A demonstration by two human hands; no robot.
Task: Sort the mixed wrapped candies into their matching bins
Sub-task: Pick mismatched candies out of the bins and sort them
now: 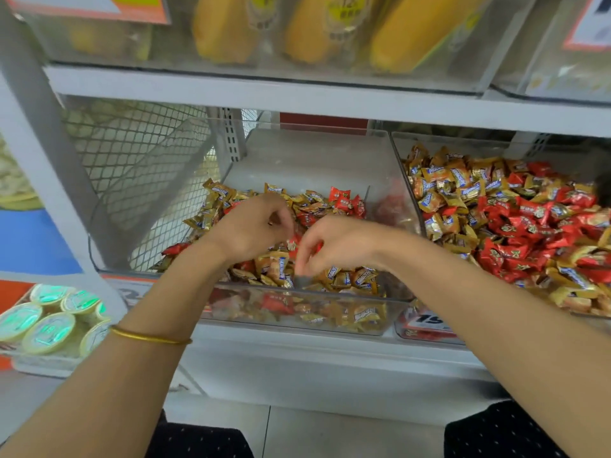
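Reaching into the middle bin [314,153], a clear tub on the shelf, both hands hover over its heap of mixed candies. The right hand [340,242] hangs fingers-down near the tub's front, thumb and fingertips drawn together on a red candy [316,247]. Only a sliver of that wrapper shows between the blurred fingers, so its long axis and the way its ends point cannot be read. The left hand [254,223], just beside it towards the tub's left, has its fingers curled under. Whether they hold anything I cannot tell, since the knuckles cover the fingertips.

Around the hands, the gold candies [337,276] lie with their twisted ends pointing every way, sharing no common axis. A few red candies [344,200] stand tilted at the back of the heap.

Right of the middle bin, touching its wall, the right bin [463,143] holds a fuller red-and-gold mix and is cut off by the frame edge. Below it a price label [426,322] is too blurred to read. A gold bangle [148,338] circles the left forearm.
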